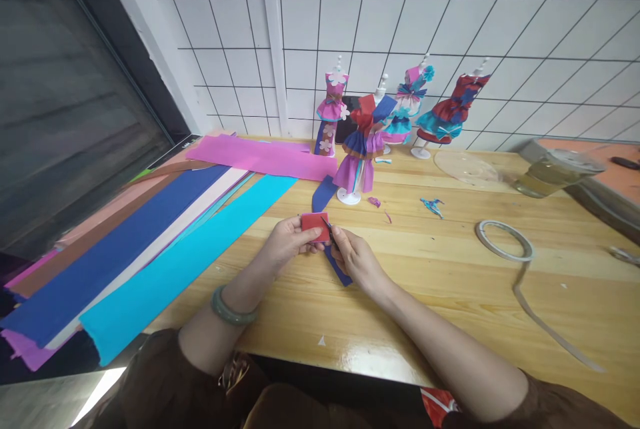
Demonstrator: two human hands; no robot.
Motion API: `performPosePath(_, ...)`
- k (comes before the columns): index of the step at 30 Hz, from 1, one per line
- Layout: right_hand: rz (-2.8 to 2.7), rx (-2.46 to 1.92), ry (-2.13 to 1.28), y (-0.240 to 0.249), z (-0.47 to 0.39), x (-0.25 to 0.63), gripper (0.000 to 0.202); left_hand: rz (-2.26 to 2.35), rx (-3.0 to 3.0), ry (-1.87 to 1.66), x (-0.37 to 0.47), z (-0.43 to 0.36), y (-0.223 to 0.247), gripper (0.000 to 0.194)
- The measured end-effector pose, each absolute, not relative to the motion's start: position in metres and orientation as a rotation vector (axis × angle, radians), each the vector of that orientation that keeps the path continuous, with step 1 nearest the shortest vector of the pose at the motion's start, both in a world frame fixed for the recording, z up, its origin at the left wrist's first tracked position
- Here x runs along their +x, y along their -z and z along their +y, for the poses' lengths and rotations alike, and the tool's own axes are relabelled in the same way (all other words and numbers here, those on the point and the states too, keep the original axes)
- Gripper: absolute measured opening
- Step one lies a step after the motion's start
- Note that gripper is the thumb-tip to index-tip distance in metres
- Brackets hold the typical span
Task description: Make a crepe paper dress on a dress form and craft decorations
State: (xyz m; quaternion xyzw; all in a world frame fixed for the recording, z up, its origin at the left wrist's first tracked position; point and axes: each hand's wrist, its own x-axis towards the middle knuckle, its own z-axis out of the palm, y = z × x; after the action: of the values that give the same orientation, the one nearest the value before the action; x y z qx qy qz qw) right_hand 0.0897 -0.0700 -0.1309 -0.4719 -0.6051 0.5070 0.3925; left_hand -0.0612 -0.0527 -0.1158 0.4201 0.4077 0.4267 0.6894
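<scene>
My left hand (290, 240) pinches a small red rectangular piece (312, 221), its thumb lying on the front. My right hand (353, 254) is closed round small dark scissors (329, 229), whose tips touch the red piece's right part. Beneath and beyond my hands a dark blue strip (325, 193) lies on the wooden table (280, 322); its other end shows below my right hand. Just behind stands a small dress form (361, 142) in red, blue and purple paper on a white round base.
Long paper strips, among them a bright blue one (190, 255) and a pink one (260, 157), cover the left side. Three more dressed forms stand by the tiled wall. At right are a tape roll (505, 240) with a loose tail, and a cup (555, 172). Scraps lie mid-table.
</scene>
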Motion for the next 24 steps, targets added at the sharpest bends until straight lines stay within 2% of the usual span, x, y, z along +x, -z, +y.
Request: performPosePath(24,-1.553,-1.196,-1.246,0.1293,-0.0701,0.09,0.042,0.891,0.959,-0.956,-0.0612,-0.0544,0.114,0.032)
